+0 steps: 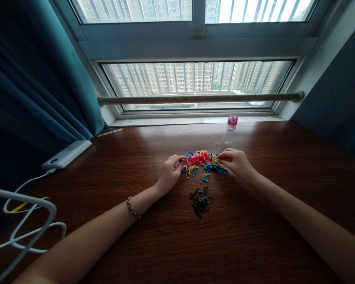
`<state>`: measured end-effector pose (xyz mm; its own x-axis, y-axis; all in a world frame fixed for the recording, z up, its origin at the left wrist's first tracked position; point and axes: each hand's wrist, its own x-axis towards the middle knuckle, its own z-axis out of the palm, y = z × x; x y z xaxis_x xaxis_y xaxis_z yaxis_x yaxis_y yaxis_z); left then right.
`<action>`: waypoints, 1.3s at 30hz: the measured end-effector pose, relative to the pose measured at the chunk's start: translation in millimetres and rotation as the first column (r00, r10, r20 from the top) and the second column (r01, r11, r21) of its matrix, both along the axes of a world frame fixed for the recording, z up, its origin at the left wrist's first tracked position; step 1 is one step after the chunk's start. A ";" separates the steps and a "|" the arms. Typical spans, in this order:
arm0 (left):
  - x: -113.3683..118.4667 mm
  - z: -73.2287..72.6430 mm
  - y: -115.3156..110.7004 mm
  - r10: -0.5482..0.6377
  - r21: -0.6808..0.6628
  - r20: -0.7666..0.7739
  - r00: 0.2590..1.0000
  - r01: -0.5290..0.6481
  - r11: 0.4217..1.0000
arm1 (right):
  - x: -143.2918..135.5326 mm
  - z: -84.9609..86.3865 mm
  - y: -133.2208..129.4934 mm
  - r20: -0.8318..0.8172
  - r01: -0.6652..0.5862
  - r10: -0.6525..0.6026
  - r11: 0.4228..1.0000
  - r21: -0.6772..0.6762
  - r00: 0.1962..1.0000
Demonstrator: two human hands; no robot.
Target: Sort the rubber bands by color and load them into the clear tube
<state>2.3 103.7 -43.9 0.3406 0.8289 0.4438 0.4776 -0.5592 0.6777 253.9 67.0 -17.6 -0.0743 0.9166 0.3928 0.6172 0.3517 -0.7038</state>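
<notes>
A loose pile of small colourful bands [201, 159], pink, red, yellow and blue, lies on the dark wooden table [165, 244]. My left hand [170, 172] touches its left edge, thumb and fingers closed together at the bands. At the right edge of the pile is my right hand [236, 161], its fingers pinched at the bands. Anything between the fingertips of either hand is too small to make out. Nearer to me sits a separate small heap of black bands [201, 202]. One yellow band [216, 144] lies apart behind the pile.
A clear bottle with a pink cap [229, 132] stands behind my right hand. On the left are a white device [67, 154] and looping white cables [51, 209]. A metal rail [195, 99] crosses the window beyond the table; a blue curtain [47, 71] hangs left.
</notes>
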 end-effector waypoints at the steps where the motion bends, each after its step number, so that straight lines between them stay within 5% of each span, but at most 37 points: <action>1: 0.2 0.4 -0.4 0.015 -0.012 0.028 0.999 -0.015 1.000 | 0.6 1.0 0.1 -0.004 0.009 -0.009 1.000 -0.004 1.000; 4: 0.5 0.5 -1.5 0.064 -0.041 0.096 0.993 -0.060 0.997 | 0.9 7.2 -0.4 -0.134 -0.004 -0.009 0.995 -0.095 0.991; 6: 0.2 -0.8 -1.5 0.073 -0.064 0.129 0.989 -0.065 0.996 | -2.4 12.3 -3.4 -0.290 -0.138 0.068 0.964 -0.228 0.955; 11: -0.9 -5.5 1.7 0.045 -0.144 0.209 0.977 -0.014 0.990 | -27.4 15.5 -23.5 -0.430 -0.573 0.406 0.716 -0.398 0.806; 14: -1.1 -3.5 2.1 0.049 -0.075 0.194 0.980 -0.035 0.997 | -41.1 11.2 -33.8 -0.401 -0.694 0.567 0.596 -0.403 0.719; 16: -1.1 0.3 0.7 0.037 0.001 0.178 0.983 -0.037 0.999 | -42.7 8.8 -34.0 -0.403 -0.712 0.587 0.567 -0.414 0.702; 18: -0.8 4.6 -2.2 0.002 0.061 0.170 0.986 -0.012 0.998 | -37.4 7.4 -28.4 -0.416 -0.645 0.497 0.646 -0.408 0.761; 21: -0.3 9.8 -9.0 -0.114 0.127 0.148 0.982 0.095 0.987 | -21.8 5.9 -14.4 -0.374 -0.358 0.216 0.857 -0.370 0.902; 23: 0.1 11.6 -14.5 -0.241 0.191 0.099 0.966 0.219 0.957 | -11.4 4.3 -6.1 -0.310 -0.194 0.083 0.918 -0.347 0.947; 28: 1.0 8.7 -22.5 -0.457 0.246 -0.155 0.876 0.483 0.840 | -1.4 -3.3 1.3 -0.247 -0.197 0.106 0.902 -0.383 0.963; 32: 1.2 2.4 -18.2 -0.283 0.255 -0.277 0.918 0.355 0.900 | -2.8 -9.3 0.9 -0.219 -0.214 0.135 0.895 -0.391 0.966; 39: 1.5 1.6 -9.8 -0.002 0.268 -0.315 0.949 0.091 0.959 | 6.6 -13.3 8.0 -0.228 -0.052 -0.028 0.941 -0.335 0.973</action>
